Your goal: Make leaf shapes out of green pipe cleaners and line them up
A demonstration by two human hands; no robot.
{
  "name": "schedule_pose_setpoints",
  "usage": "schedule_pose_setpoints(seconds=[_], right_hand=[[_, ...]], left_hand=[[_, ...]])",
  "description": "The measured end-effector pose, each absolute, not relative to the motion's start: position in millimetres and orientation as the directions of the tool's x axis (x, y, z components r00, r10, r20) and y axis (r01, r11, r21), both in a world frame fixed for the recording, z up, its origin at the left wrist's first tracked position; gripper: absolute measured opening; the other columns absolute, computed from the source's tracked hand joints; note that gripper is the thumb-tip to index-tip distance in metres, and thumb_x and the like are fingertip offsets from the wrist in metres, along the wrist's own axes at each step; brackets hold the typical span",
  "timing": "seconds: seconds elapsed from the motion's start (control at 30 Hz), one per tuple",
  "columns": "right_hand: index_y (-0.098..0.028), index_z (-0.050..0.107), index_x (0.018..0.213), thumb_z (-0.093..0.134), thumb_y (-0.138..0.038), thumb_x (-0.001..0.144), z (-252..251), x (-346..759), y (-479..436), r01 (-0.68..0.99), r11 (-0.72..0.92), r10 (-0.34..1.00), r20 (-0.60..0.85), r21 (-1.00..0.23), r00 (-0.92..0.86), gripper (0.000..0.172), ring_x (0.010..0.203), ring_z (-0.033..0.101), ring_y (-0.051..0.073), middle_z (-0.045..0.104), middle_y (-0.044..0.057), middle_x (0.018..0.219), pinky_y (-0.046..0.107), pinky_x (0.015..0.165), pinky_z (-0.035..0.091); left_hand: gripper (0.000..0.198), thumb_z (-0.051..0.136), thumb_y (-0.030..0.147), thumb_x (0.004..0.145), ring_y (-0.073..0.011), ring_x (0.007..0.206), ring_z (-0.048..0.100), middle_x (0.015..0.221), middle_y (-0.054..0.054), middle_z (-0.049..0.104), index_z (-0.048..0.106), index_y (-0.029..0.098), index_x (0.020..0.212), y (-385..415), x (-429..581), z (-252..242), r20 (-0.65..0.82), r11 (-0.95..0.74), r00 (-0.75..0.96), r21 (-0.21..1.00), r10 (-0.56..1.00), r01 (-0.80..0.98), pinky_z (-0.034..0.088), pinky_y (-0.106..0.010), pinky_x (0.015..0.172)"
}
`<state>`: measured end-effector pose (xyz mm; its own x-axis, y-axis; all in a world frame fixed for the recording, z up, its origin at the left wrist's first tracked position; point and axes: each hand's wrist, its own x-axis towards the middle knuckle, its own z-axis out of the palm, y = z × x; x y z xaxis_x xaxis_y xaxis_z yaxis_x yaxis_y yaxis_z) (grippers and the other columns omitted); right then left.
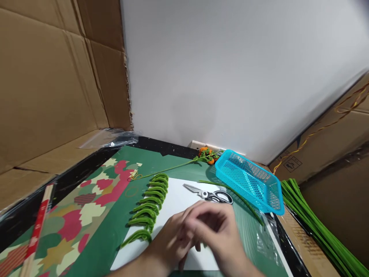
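Note:
My left hand (170,238) and my right hand (220,227) meet over a white sheet (177,200). Both have curled fingers; the right thumb and forefinger close against the left fingers. Whatever lies between them is hidden. Just beyond my hands rest scissors (206,193) with black and white handles, blades pointing left. Along the sheet's left edge runs a column of several bent green pipe cleaner pieces (152,200), fuzzy and curled at one end. A single straight green pipe cleaner (242,198) lies to the right of the scissors.
A blue perforated basket (248,181) stands at the back right, beside orange flowers on a long green stem (175,167). A bundle of green pipe cleaners (317,227) lies far right. Cardboard (52,77) walls the left; patterned paper (72,219) covers the table's left part.

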<state>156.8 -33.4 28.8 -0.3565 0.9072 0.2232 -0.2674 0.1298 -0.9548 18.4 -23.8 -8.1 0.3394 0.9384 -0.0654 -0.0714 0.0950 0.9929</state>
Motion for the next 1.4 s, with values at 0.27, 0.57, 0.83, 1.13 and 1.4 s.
schedule_pose_setpoints(seconds=[0.27, 0.57, 0.83, 1.13, 1.4], right_hand=[[-0.015, 0.075, 0.082, 0.086, -0.045, 0.086, 10, 211, 5, -0.288, 0.008, 0.998, 0.026, -0.958, -0.058, 0.032, 0.038, 0.038, 0.005, 0.048, -0.007, 0.05, 0.017, 0.037, 0.03], [-0.013, 0.074, 0.078, 0.09, -0.042, 0.08, 2, 211, -7, -0.401, -0.3, 0.949, -0.225, -0.866, -0.222, 0.033, 0.033, 0.038, 0.005, 0.047, -0.008, 0.044, 0.016, 0.032, 0.03], [-0.014, 0.074, 0.084, 0.084, -0.043, 0.086, 2, 213, -9, -0.392, -0.309, 0.938, -0.21, -0.867, -0.276, 0.03, 0.034, 0.045, 0.008, 0.055, -0.006, 0.047, 0.019, 0.035, 0.039], [-0.019, 0.068, 0.1, 0.065, -0.032, 0.102, 13, 217, -21, 0.241, 0.329, 0.922, 0.255, -0.913, -0.29, 0.013, 0.057, 0.054, 0.011, 0.063, -0.002, 0.071, 0.024, 0.056, 0.041], [-0.019, 0.064, 0.088, 0.066, -0.041, 0.101, 9, 210, -16, 0.004, 0.074, 0.966, 0.071, -0.997, -0.249, 0.026, 0.049, 0.057, 0.012, 0.063, -0.003, 0.063, 0.023, 0.049, 0.045]], left_hand=[[0.029, 0.06, 0.047, 0.103, -0.0036, 0.039, 0.046, 0.079, 0.0, 0.071, 0.056, 0.019, 0.11, -32, 17, -4, -0.185, 0.173, 0.472, 0.983, 0.862, 0.068, 0.034, -0.016, 0.04], [0.029, 0.064, 0.049, 0.103, -0.0054, 0.045, 0.057, 0.091, 0.0, 0.07, 0.052, 0.023, 0.11, -33, 19, 12, -0.203, 0.212, 0.362, 0.977, 0.91, 0.015, 0.035, -0.015, 0.037], [0.03, 0.064, 0.047, 0.102, -0.0067, 0.046, 0.059, 0.093, -0.002, 0.072, 0.053, 0.022, 0.117, -29, 21, 13, -0.24, 0.245, 0.364, 0.969, 0.9, 0.032, 0.035, -0.016, 0.037], [0.027, 0.067, 0.045, 0.1, -0.0039, 0.037, 0.044, 0.07, 0.004, 0.067, 0.058, 0.02, 0.107, -28, 21, 15, -0.261, 0.27, 0.437, 0.962, 0.861, 0.042, 0.028, -0.016, 0.038], [0.022, 0.056, 0.042, 0.107, -0.003, 0.039, 0.045, 0.078, 0.003, 0.069, 0.056, 0.02, 0.105, -27, 22, 18, -0.221, 0.209, 0.452, 0.975, 0.864, 0.077, 0.03, -0.017, 0.041]])
